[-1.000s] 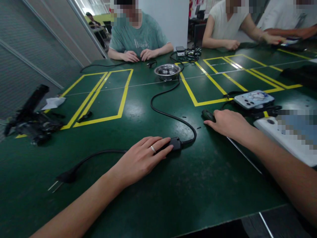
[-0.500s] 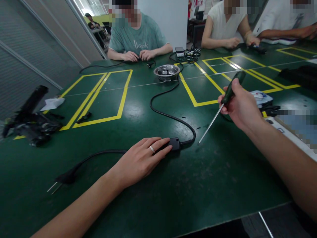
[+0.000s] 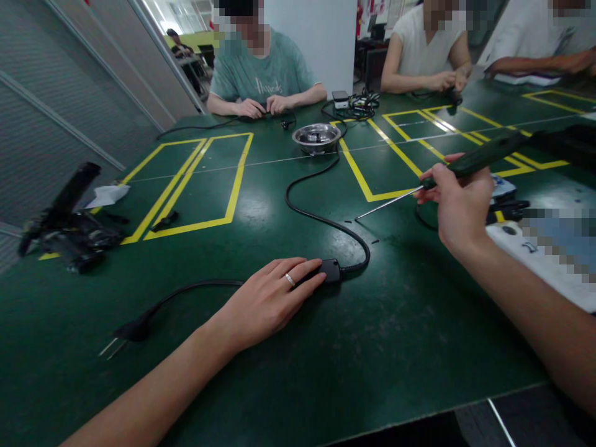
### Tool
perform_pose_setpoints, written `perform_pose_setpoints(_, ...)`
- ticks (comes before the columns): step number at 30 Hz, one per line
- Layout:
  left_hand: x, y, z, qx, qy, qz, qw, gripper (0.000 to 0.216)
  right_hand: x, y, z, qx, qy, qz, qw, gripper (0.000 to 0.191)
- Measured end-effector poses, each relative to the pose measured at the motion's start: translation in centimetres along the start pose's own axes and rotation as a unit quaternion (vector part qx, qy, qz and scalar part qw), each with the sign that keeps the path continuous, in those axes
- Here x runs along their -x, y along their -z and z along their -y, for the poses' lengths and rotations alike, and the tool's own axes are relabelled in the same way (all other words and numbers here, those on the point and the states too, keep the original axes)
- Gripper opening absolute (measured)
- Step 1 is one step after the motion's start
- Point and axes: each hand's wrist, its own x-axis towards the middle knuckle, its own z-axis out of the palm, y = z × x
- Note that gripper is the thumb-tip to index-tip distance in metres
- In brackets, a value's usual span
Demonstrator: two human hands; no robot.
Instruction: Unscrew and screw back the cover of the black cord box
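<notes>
Screwdriver [image 3: 487, 154], dark green handle, thin silvery metal shaft: where in the frame?

Right of centre, handle raised toward the right edge, shaft slanting down-left. Right hand [image 3: 465, 208] closed round the handle. Shaft tip just beside a small thin black strip [image 3: 348, 221]; cannot tell whether it touches the glossy dark green tabletop [image 3: 395, 347]

Left hand [image 3: 267, 301]?

Lower centre, palm down, fingers laid over a black rectangular plastic box [image 3: 331, 271]. Thumb hidden; cannot tell whether it grips or only rests

What leads off the box?

Black cable [image 3: 367, 252] out of its right end, curving up through mid-frame, passing close by a round shiny metal bowl [image 3: 316, 148] at upper centre. Small parts [image 3: 315, 137] inside, too small to name. Lower left, black two-pin plug [image 3: 135, 331], prongs toward the left edge, its black cord [image 3: 200, 284] running behind the hand
</notes>
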Motion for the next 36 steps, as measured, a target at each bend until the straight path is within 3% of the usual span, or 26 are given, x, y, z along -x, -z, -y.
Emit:
perform_pose_setpoints(7,-0.5,-0.1,-0.5,0.005,-0.01,-0.04,0.999,0.039,0.5,-0.2,0.1,-0.014,0.004,0.013,1.0,0.019)
perform_pose_setpoints(18,-1.0,-0.8,-1.2,-0.003,-0.02,-0.004,1.0,0.047,1.9,-0.7,2.9,-0.09,-0.07,0.05,0.992,0.014)
perform_pose_setpoints(23,-1.4,-0.6,-1.4,0.017,-0.012,-0.011,1.0,0.044,2.8,-0.9,4.3,-0.108,-0.053,0.037,0.992,0.006)
perform_pose_setpoints(36,-2.0,-0.5,-1.7,0.035,-0.004,-0.02,0.999,0.039,3.8,-0.8,4.7,-0.109,-0.067,0.065,0.99,0.01)
